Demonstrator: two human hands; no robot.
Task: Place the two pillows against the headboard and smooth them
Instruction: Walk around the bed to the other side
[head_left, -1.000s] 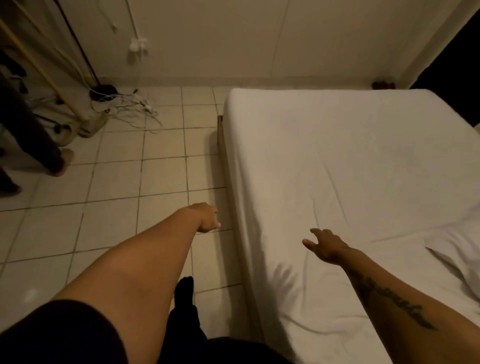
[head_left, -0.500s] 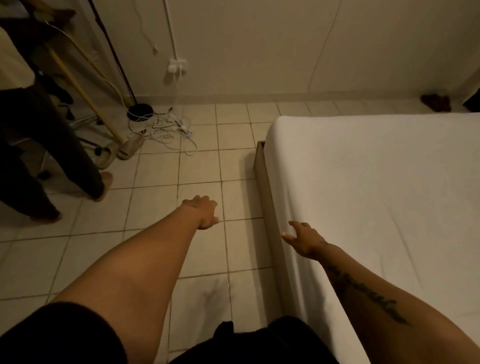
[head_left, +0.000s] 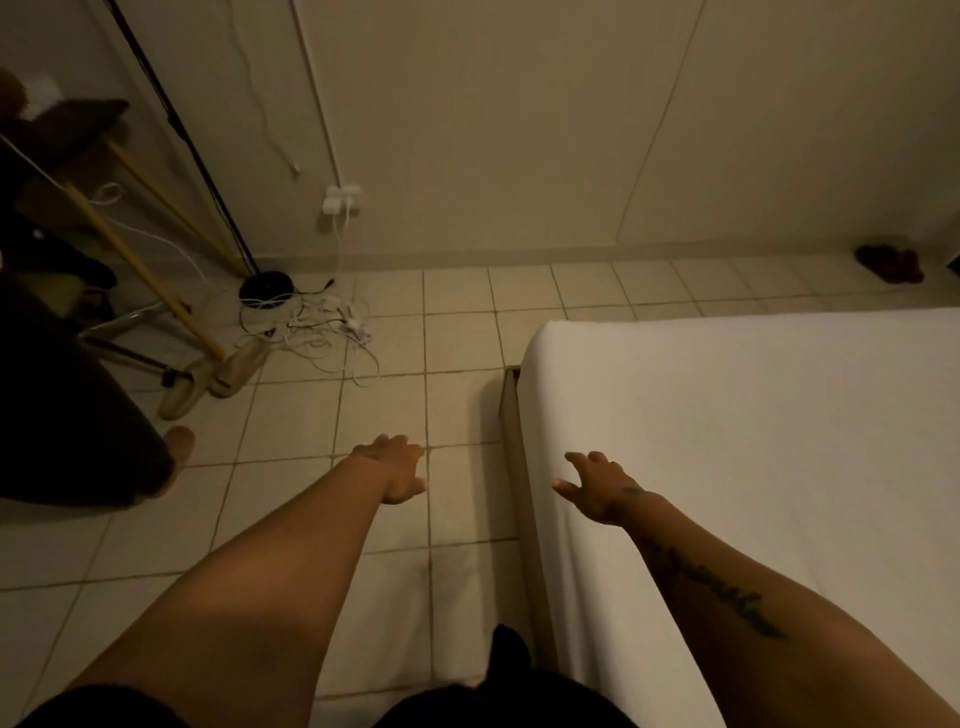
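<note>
Bed sheet (head_left: 753, 441) at right looks like matt white cloth, pretty smooth. Floor tiles (head_left: 374, 415) are glazed, slight sheen. Bed frame (head_left: 511, 410) looks wooden.

The bed (head_left: 779, 441) lies right, the tiled floor (head_left: 363, 415) left; tangled cables (head_left: 311, 327) sit far left by the wall (head_left: 519, 130).

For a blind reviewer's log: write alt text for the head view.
Two bare forearms reach forward, the empty left hand over the beige tiled floor and the empty right hand over the edge of a white-sheeted mattress. No pillows are in view. Tangled white cables lie by the far wall.
</note>
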